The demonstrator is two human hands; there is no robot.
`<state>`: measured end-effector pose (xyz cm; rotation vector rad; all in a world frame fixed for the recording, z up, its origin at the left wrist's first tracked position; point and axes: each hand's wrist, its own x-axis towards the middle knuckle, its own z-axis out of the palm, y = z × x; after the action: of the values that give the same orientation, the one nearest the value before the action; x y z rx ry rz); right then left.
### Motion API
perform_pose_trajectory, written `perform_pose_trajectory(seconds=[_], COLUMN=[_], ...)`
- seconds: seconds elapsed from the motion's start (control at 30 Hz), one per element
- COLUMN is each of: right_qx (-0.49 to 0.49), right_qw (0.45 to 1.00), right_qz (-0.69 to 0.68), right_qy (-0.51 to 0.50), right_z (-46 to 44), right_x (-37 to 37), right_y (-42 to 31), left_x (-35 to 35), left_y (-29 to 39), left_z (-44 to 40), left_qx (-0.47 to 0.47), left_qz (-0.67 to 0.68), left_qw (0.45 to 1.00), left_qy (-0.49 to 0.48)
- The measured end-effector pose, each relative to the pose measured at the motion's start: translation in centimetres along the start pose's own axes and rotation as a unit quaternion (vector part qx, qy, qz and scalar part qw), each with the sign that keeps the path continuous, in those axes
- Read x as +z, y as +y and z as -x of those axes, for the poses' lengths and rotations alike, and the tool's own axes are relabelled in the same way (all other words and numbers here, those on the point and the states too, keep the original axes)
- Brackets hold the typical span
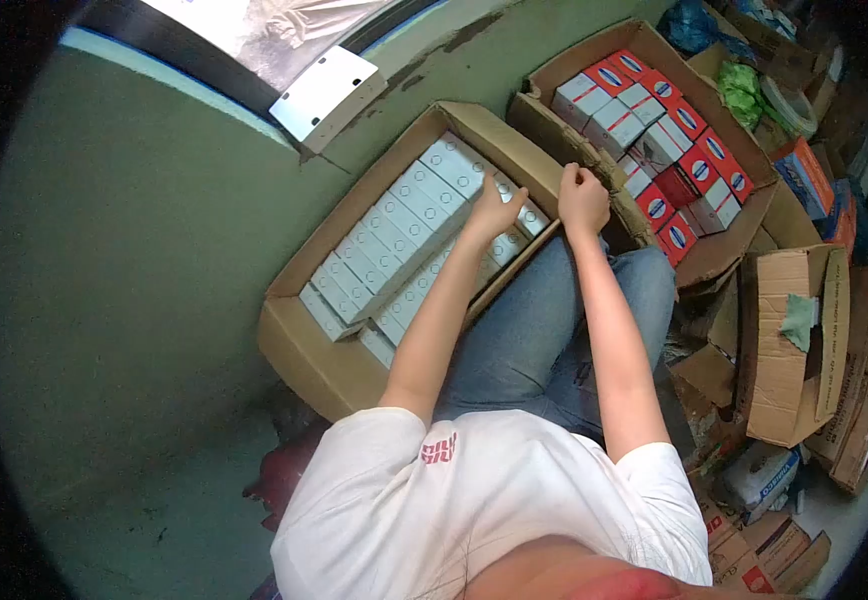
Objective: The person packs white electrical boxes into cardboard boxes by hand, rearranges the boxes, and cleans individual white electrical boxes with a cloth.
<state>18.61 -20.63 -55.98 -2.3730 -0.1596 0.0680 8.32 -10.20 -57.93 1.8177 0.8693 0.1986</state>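
White boxes fill L ctn, top layer incomplete; my L hand half-open at boxes, R hand curled by ctn edge, grips unclear.

The person wears a white T-shirt with short, loose sleeves that have soft folds in them. On the left side of the chest are small, blocky red letters, too small to read for sure. The person also has on blue jeans, which look paler on top of the legs and darker in the creases.
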Motion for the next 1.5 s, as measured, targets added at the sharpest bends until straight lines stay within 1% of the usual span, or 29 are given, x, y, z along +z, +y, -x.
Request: perform_pose_trajectory(seconds=[0.03, 0.07, 0.1, 0.13, 0.17, 0.2, 0.27, 0.37, 0.47, 0.57, 0.67, 0.7, 0.73, 0.77, 0.8, 0.87, 0.93, 0.97, 1.07, 1.17, 1.2, 1.23, 1.27, 1.3, 1.33, 1.43, 1.47, 1.5], right_qx=[0.000, -0.002, -0.003, -0.005, -0.006, -0.005, 0.000, 0.008, 0.009, 0.009, 0.007, 0.011, 0.013, 0.016, 0.013, 0.006, 0.006, 0.005, 0.029, 0.042, 0.044, 0.044, 0.041, 0.037, 0.013, -0.104, -0.109, -0.123], right_qw=[1.000, 1.000, 1.000, 1.000, 1.000, 1.000, 1.000, 1.000, 1.000, 1.000, 1.000, 1.000, 1.000, 1.000, 1.000, 1.000, 1.000, 1.000, 0.999, 0.997, 0.997, 0.997, 0.997, 0.996, 0.994, 0.970, 0.971, 0.964], right_qz=[-0.001, -0.002, -0.001, -0.003, -0.004, -0.005, -0.003, 0.002, -0.003, -0.002, -0.004, -0.008, -0.012, -0.015, -0.016, -0.020, -0.016, -0.013, -0.014, -0.024, -0.027, -0.045, -0.063, -0.082, -0.108, -0.184, -0.188, -0.207], right_qy=[-0.001, 0.001, 0.004, -0.003, 0.000, 0.001, -0.001, -0.011, -0.006, 0.005, 0.003, -0.003, -0.009, -0.013, -0.012, -0.006, -0.006, -0.006, -0.035, -0.055, -0.059, -0.042, -0.028, -0.014, -0.010, 0.124, 0.095, 0.110], right_z=[0.1, 0.0, 0.0, 0.0, -0.1, 0.0, 0.1, 0.3, 0.1, 0.1, 0.1, 0.2, 0.2, 0.3, 0.2, -0.2, -0.4, -0.3, -0.4, -0.8, -1.1, -1.1, -1.0, -0.9, -0.9, -0.5, -0.7, -0.8], right_x=[0.2, 0.3, 0.3, 0.0, -0.1, 0.0, -0.2, -0.5, -0.1, 0.1, 0.1, -0.1, -0.3, -0.5, -0.2, 0.5, 0.5, 0.5, 0.2, 0.9, 1.1, 1.2, 1.5, 1.8, 1.9, 2.3, 2.1, 2.0], right_y=[0.1, 0.2, 0.2, 0.1, 0.1, 0.2, 0.0, -0.4, 0.0, 0.4, 0.3, 0.1, -0.2, -0.2, 0.1, 0.9, 1.1, 1.2, 1.1, 1.4, 1.7, 2.0, 2.1, 2.1, 2.4, 2.5, 2.7, 2.9], left_x=[-1.0, -4.0, -5.6, -7.3, -9.3, -11.7, -15.7, -19.4, -21.8, -20.1, -17.6, -16.8, -15.5, -14.2, -12.7, -8.5, -5.1, -3.9, -1.8, -0.3, 1.7, 1.9, 1.8, 1.7, 2.3, 2.2, 1.6, 1.1], left_y=[-0.1, 5.1, 5.8, 6.3, 7.9, 9.6, 11.4, 9.7, 8.9, 14.2, 14.6, 13.3, 12.1, 8.3, 7.8, 0.2, -4.0, -4.7, -3.8, -3.1, -7.1, -6.1, -5.2, -4.7, -5.6, -6.0, -6.3, -7.3], left_z=[-0.2, 2.3, 2.2, 2.1, 2.1, 2.1, 2.1, 0.3, -0.9, 4.8, 9.2, 9.5, 9.7, 8.4, 8.7, 6.8, 6.0, 5.9, 5.3, 5.5, 3.7, 3.5, 3.3, 2.9, 2.0, 1.6, 2.1, 2.2], left_qx=[0.050, 0.001, 0.137, 0.268, 0.329, 0.334, 0.268, 0.123, 0.138, 0.137, 0.191, 0.194, 0.124, 0.086, -0.017, -0.071, -0.076, -0.079, -0.095, -0.071, -0.045, -0.066, -0.086, -0.105, -0.093, -0.092, -0.113, -0.099], left_qz=[-0.040, -0.077, -0.118, -0.156, -0.285, -0.360, -0.473, -0.643, -0.638, -0.469, -0.326, -0.254, -0.220, -0.227, -0.161, -0.118, -0.142, -0.154, -0.115, -0.113, -0.160, -0.049, 0.063, 0.175, 0.191, 0.249, 0.247, 0.164], left_qw=[0.998, 0.997, 0.981, 0.936, 0.845, 0.786, 0.723, 0.644, 0.681, 0.817, 0.895, 0.934, 0.962, 0.969, 0.987, 0.990, 0.985, 0.980, 0.986, 0.989, 0.978, 0.993, 0.993, 0.979, 0.977, 0.964, 0.962, 0.981], left_qy=[0.003, -0.017, 0.077, 0.166, 0.312, 0.376, 0.426, 0.397, 0.331, 0.307, 0.235, 0.161, 0.100, 0.053, -0.017, 0.004, 0.067, 0.099, 0.078, 0.066, 0.123, 0.080, 0.041, 0.002, 0.001, 0.001, -0.027, -0.031])
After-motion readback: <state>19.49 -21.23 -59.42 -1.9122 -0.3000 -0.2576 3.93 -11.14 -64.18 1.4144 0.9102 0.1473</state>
